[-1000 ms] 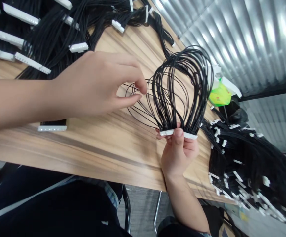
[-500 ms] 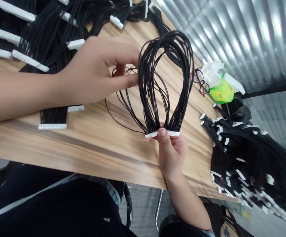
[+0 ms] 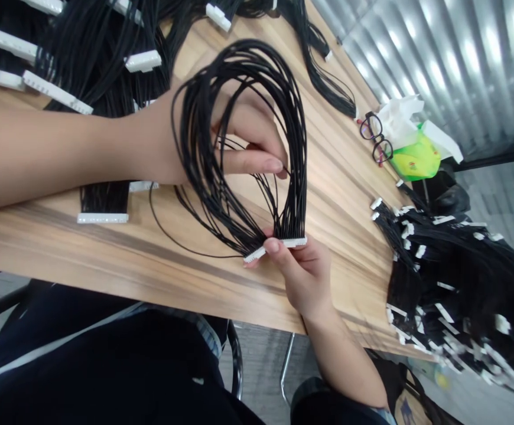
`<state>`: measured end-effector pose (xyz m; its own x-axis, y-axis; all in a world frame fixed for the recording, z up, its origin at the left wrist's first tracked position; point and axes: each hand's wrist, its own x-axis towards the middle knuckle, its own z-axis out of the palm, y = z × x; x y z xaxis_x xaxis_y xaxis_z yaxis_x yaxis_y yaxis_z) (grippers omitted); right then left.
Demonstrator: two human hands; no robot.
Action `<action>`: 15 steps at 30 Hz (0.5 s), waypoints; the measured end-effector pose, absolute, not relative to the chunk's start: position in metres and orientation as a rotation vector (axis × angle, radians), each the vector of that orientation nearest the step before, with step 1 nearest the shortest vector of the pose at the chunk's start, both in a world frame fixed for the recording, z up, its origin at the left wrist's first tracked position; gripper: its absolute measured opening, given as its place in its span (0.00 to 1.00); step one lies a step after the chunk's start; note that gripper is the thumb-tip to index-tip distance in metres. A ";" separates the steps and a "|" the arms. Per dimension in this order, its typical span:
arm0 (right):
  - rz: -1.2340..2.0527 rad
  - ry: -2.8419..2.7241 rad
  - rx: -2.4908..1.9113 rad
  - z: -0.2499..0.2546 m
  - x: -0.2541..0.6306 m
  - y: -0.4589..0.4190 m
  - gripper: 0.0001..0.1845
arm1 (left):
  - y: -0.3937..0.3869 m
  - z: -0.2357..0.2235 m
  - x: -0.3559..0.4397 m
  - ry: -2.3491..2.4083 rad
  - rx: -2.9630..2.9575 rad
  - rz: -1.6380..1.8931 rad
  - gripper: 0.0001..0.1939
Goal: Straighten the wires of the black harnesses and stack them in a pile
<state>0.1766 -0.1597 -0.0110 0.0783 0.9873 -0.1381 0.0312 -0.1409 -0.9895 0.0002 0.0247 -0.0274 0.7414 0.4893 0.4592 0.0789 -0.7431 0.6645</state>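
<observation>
My right hand (image 3: pixel 308 271) grips a black wire harness (image 3: pixel 299 147) by its two white connectors (image 3: pixel 295 242), pinched side by side between thumb and fingers. From them the wires rise in a rounded loop above the table. My left hand (image 3: pixel 248 141) reaches behind the loop's left side, its fingers showing through the opening. Thumb and forefinger are closed near the right strands, where a thin black wire meets the fingertips. A few looser wires hang out to the left, one bowing low over the table.
More black harnesses with white connectors (image 3: pixel 57 91) lie at the upper left of the wooden table (image 3: pixel 172 236). A large heap of harnesses (image 3: pixel 474 277) covers the right end. Glasses (image 3: pixel 376 136) and a green-yellow packet (image 3: pixel 416 156) sit near the corrugated metal wall (image 3: pixel 438 53).
The loop has tilted and moved left, and its opening is wider. My left hand's fingers, before at the loop's left edge, now show inside it near the right strands. My right hand keeps its grip.
</observation>
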 end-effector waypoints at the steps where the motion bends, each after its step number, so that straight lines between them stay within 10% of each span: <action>1: 1.264 -1.115 -1.371 -0.010 0.177 -0.160 0.10 | 0.025 -0.028 0.001 0.394 2.274 0.826 0.41; 15: 1.481 -1.065 -1.242 0.001 0.180 -0.165 0.03 | 0.030 -0.023 0.004 -0.117 2.160 0.458 0.29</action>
<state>0.1798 -0.1650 0.0012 -0.0893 0.9728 -0.2136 -0.1069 -0.2225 -0.9690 0.0042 0.0298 -0.0225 0.9271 0.0835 0.3655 -0.2487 -0.5925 0.7662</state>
